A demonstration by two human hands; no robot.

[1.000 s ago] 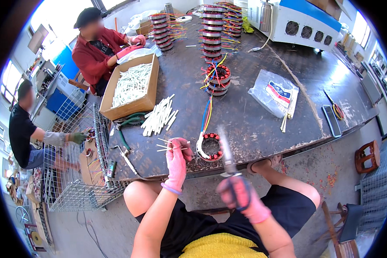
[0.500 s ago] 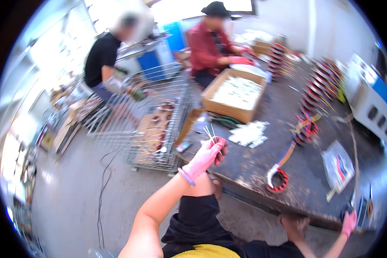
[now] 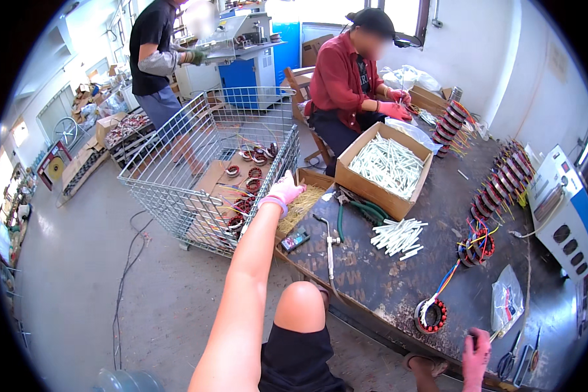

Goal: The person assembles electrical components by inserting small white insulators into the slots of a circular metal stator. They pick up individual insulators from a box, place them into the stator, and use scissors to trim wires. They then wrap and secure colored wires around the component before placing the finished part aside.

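Note:
My left hand [image 3: 286,189], in a pink glove, reaches out over an open box of thin straw-coloured strands [image 3: 300,208] beside the wire cage [image 3: 206,186]. Its thumb and one finger stand apart; I see nothing between them, though the palm side is hidden. Low at the right, my right hand [image 3: 477,359], also gloved in pink, is at the table's front edge. Its dark-stained fingers are curled with nothing visible in them. Near it lie a ring-shaped stator core with red windings [image 3: 431,316], a clear plastic bag [image 3: 507,300] and black-handled scissors [image 3: 507,363].
A carton of white tubes [image 3: 387,163] stands on the dark table, with loose tubes [image 3: 398,236] before it. Closer lies a metal torch with hose [image 3: 331,258]. Stacked stators [image 3: 501,183] and a white-blue machine [image 3: 562,206] occupy the right. Two people [image 3: 349,85] [image 3: 155,65] work beyond.
My left hand has moved forward to the box by the cage; the thin pale strands it held no longer show. My right hand has left the scissors and moved left. The view has shifted.

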